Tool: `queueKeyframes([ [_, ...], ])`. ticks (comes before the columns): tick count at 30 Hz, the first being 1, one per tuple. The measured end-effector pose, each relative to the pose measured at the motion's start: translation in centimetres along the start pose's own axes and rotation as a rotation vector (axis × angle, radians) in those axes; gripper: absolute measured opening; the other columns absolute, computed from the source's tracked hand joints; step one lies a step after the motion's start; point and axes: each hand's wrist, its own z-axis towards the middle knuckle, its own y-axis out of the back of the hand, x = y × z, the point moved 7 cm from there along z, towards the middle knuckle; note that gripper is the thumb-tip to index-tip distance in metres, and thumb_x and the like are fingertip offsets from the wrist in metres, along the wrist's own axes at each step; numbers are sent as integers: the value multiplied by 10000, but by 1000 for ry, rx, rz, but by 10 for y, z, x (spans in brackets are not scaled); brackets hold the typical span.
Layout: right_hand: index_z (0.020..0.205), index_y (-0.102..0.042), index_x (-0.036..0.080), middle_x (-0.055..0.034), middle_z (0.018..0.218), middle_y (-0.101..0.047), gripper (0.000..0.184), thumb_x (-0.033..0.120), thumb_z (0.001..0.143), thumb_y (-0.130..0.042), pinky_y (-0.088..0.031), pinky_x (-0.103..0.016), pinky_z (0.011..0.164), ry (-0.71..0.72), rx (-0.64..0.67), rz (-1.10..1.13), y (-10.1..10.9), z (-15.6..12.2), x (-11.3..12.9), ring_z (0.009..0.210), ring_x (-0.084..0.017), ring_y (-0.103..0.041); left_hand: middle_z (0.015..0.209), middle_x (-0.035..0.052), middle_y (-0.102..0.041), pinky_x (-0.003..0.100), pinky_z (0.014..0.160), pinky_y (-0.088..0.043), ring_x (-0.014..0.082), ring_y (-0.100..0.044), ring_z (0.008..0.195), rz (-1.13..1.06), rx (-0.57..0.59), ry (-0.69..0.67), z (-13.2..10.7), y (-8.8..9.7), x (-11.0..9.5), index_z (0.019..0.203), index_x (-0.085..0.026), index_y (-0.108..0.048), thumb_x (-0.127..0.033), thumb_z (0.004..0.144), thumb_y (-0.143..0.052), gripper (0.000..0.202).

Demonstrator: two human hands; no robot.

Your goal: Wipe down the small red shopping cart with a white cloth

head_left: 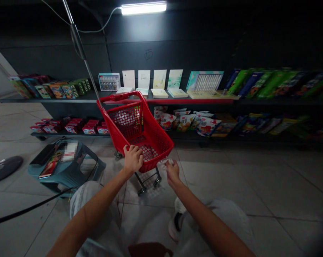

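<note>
Here the left hand [133,159] curls over the red cart [113,132] in front of the shelf [193,101], likely steadying it, while the right hand [173,171] pinches white cloth [163,163] at its near corner.

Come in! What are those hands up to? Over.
Left hand over rim of red cart. Right hand pinching white cloth or tissue at cart's near end. Stool beside cart, apart from both hands.

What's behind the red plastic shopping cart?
Dark two-tier shelf: pale upright booklets above, printed snack bags below. The cart hides part of that lower row; only patches show through its grid.
</note>
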Motion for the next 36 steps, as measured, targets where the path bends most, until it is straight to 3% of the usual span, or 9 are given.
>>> queueKeyframes([
  [6, 934, -607, 230, -3, 887, -748, 470, 423, 550, -798, -571, -315, 737, -209, 183, 128, -33, -53, -57, 792, -192, -700, 1038, 79, -708, 579, 1148, -241, 291, -548, 1164, 3, 0, 39, -3, 0, 7, 882, -239, -655, -215, 959, -477, 196],
  [10, 988, -641, 231, -18, 924, -750, 417, 372, 606, -729, -567, -342, 763, -167, 357, -51, -55, -81, -62, 830, -215, -695, 1042, 78, -709, 579, 1147, -244, 289, -551, 1158, 12, -9, 44, -3, 3, 7, 875, -237, -659, -218, 966, -477, 204],
  [12, 980, -666, 229, -24, 945, -748, 362, 321, 632, -689, -555, -351, 813, -26, 463, -184, -68, -95, -46, 863, -219, -682, 1044, 79, -710, 581, 1144, -247, 291, -551, 1158, 16, -8, 42, -2, 3, 6, 871, -239, -659, -227, 973, -475, 211],
  [16, 904, -683, 234, -11, 918, -702, 255, 226, 651, -657, -511, -332, 843, 345, 613, -421, -91, -119, 8, 878, -213, -627, 1045, 81, -722, 588, 1136, -250, 288, -555, 1146, 3, 3, 39, -1, 4, 5, 865, -240, -662, -237, 986, -465, 231],
  [20, 937, -682, 219, -9, 886, -686, 249, 191, 694, -633, -485, -296, 785, 489, 631, -480, -94, -121, 48, 823, -195, -614, 1016, 78, -724, 596, 1128, -249, 282, -562, 1123, 1, 12, 27, 0, 2, 5, 862, -231, -668, -244, 990, -470, 236],
  [25, 931, -668, 216, -12, 873, -690, 233, 150, 710, -632, -506, -286, 772, 648, 700, -513, -94, -117, 67, 809, -188, -629, 1058, 81, -720, 593, 1127, -255, 278, -551, 1142, -5, 19, 28, -2, 3, 6, 889, -231, -687, -252, 1002, -461, 253],
  [31, 1075, -673, 239, -79, 1069, -702, 273, 143, 821, -650, -586, -341, 908, 1131, 924, -534, -98, -132, 93, 1020, -223, -683, 1054, 64, -724, 595, 1118, -266, 271, -551, 1121, -36, 26, 40, -1, 7, 8, 871, -232, -698, -249, 1002, -474, 260],
  [33, 1129, -679, 248, -95, 1114, -697, 254, 169, 892, -639, -598, -340, 911, 1243, 909, -549, -96, -130, 104, 1049, -219, -685, 1046, 64, -725, 596, 1113, -271, 272, -550, 1113, -36, 26, 36, -1, 8, 8, 866, -231, -705, -245, 997, -483, 258],
  [36, 1179, -699, 249, -116, 1191, -675, 261, 172, 955, -590, -600, -351, 942, 1301, 833, -598, -95, -119, 116, 1105, -224, -675, 1041, 66, -731, 603, 1110, -272, 275, -550, 1111, -34, 37, 37, -1, 8, 9, 865, -234, -713, -246, 1002, -479, 271],
])
